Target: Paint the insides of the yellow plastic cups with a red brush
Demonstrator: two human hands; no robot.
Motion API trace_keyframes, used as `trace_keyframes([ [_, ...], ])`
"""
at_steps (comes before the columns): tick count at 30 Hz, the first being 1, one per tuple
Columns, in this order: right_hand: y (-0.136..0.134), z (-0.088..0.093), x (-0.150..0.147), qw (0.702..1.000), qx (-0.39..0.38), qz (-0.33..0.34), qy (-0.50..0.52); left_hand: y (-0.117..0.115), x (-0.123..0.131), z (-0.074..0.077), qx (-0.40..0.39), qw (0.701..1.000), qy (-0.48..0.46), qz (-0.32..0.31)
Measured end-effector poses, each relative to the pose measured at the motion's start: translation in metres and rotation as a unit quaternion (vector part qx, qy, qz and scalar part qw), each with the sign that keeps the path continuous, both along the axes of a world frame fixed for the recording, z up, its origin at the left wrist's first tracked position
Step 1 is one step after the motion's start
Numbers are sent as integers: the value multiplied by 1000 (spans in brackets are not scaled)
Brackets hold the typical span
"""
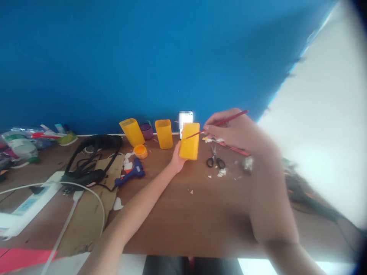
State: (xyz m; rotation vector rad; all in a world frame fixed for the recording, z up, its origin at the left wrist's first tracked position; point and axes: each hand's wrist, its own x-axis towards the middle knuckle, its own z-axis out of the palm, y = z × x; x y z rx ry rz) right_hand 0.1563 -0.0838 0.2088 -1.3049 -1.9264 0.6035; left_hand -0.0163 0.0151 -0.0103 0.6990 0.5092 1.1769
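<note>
My left hand [178,158] is closed around a yellow cup-like container [190,147], holding it up over the table with one flat side towards me. A thin red paintbrush [226,120] is pinched in my right hand [222,126], and its tip lies against that yellow side. Behind stand two more yellow containers, one tilted [132,132] and one upright [164,134]. An open jar of orange-yellow paint [140,151] sits in front of the tilted one. A bright phone-like screen [185,117] shows partly behind the held container.
Black-handled scissors [215,160] lie among paper scraps right of centre. To the left are a blue glue gun [132,172], a black headset-like strap [94,152], cardboard [86,217], a white power strip [37,202] and cables. A purple pot [146,131] stands by the blue wall.
</note>
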Motion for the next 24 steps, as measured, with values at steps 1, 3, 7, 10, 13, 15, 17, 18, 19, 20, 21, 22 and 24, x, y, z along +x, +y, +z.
trace_keyframes([
  [1,0,0,1,1000,-9,0,0,0,0,0,-2,1000,3,0],
  [3,0,1,4,1000,-21,-5,3,-1,-1,1,-4,1000,7,4],
  [7,-1,2,11,999,-16,-43,4,-1,-1,3,-13,1000,5,1],
  [10,-6,3,16,997,-4,-74,-13,-1,-1,5,-18,1000,-6,3],
  [13,-8,3,22,996,-3,-86,-28,-3,-2,6,-18,1000,-4,3],
  [15,-8,1,26,995,-2,-91,-31,-4,-2,7,-17,1000,-2,-1],
  [17,-7,-1,30,995,5,-94,-32,-4,-2,7,-12,1000,-5,-3],
  [18,-7,-2,32,995,9,-96,-34,-4,-2,7,-10,1000,-6,-5],
  [19,-8,-2,34,994,12,-98,-37,-4,-2,8,-9,1000,-7,-5],
  [20,-8,-2,35,994,13,-101,-41,-4,-2,8,-8,1000,-8,-5],
  [21,-10,-2,35,993,14,-106,-44,-4,-2,8,-7,1000,-9,-4],
  [22,-11,-1,35,993,16,-112,-43,-4,-2,8,-6,1000,-9,-3],
  [24,-15,3,31,992,24,-119,-28,-4,-2,7,-5,1000,-9,-1],
])
